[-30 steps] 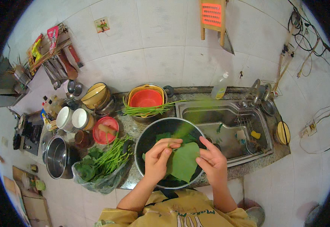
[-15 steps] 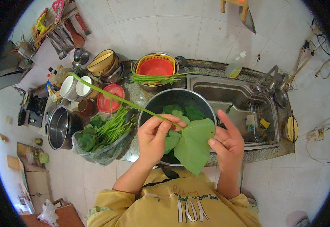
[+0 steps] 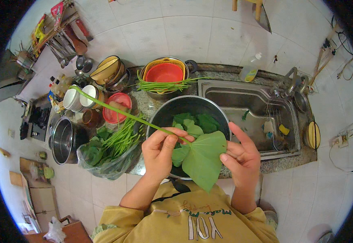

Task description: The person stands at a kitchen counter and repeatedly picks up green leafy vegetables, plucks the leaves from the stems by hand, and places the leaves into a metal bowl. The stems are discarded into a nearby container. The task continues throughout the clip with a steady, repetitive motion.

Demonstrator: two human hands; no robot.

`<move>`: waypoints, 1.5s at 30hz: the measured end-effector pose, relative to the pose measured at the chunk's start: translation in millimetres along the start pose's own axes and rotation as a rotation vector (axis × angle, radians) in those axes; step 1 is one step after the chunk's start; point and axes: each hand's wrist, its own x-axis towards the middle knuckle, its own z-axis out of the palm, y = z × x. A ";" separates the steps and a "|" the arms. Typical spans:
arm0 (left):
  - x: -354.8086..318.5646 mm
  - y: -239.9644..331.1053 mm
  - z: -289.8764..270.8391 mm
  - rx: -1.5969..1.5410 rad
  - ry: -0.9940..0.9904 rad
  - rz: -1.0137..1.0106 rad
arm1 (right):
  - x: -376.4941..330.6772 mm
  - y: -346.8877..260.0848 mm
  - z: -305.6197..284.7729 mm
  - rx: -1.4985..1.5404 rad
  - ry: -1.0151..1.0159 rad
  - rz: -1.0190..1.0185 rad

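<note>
Leaf (image 3: pixel 204 160) is sitting at lower centre of frame, between both hands, over the near rim of the metal bowl (image 3: pixel 164 113). Left hand (image 3: pixel 160 152) is pinching closed on the long stem (image 3: pixel 115 110), which is running off to upper left. Right hand (image 3: pixel 243 156) is gripping the leaf's right edge, index finger sticking out straight. Bag of greens (image 3: pixel 109 152) is lying just left of the bowl.
</note>
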 end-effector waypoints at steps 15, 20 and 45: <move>0.6 7.0 -8.3 0.058 0.008 0.021 | 0.0 2.5 3.9 0.012 0.006 0.033; 2.5 9.9 -13.4 -0.012 -0.032 0.051 | 2.8 3.7 6.7 0.032 0.010 0.052; 5.3 15.1 -17.6 0.062 -0.042 0.199 | 4.9 0.8 12.8 0.030 0.030 0.037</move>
